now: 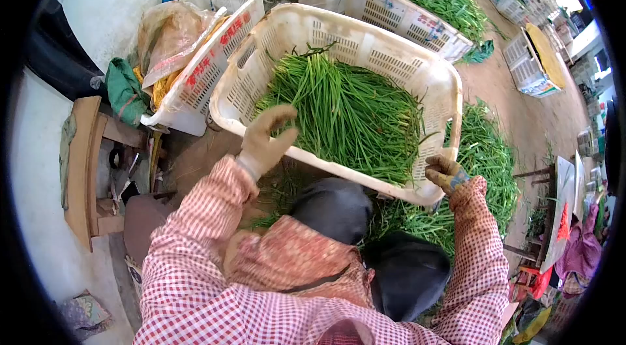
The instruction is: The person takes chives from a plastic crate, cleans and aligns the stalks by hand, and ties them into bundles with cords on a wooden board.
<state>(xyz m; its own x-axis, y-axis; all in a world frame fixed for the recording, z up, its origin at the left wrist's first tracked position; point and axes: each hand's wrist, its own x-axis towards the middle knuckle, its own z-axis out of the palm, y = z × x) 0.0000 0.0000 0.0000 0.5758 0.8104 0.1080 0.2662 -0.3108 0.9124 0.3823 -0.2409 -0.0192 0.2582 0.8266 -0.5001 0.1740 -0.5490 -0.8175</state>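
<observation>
A large white plastic crate (339, 164) stands before my knees, with a thick layer of long green leafy stalks (345, 107) inside. My left hand (266, 139), in a pale work glove, is at the crate's near left rim. Its thumb and fingers are apart and curved, with nothing between them. At the near right corner of the crate is my right hand (445, 172), in a stained glove. Its fingers are loosely bent over the rim, and I see nothing held in them. Whether they touch the rim, I cannot tell.
More green stalks (489, 169) lie heaped on the floor to the right. Behind stands another crate (404, 19) piled with greens. A white crate (199, 81) holding plastic bags is at left, near a wooden stool (85, 175). A further crate (531, 68) stands at right.
</observation>
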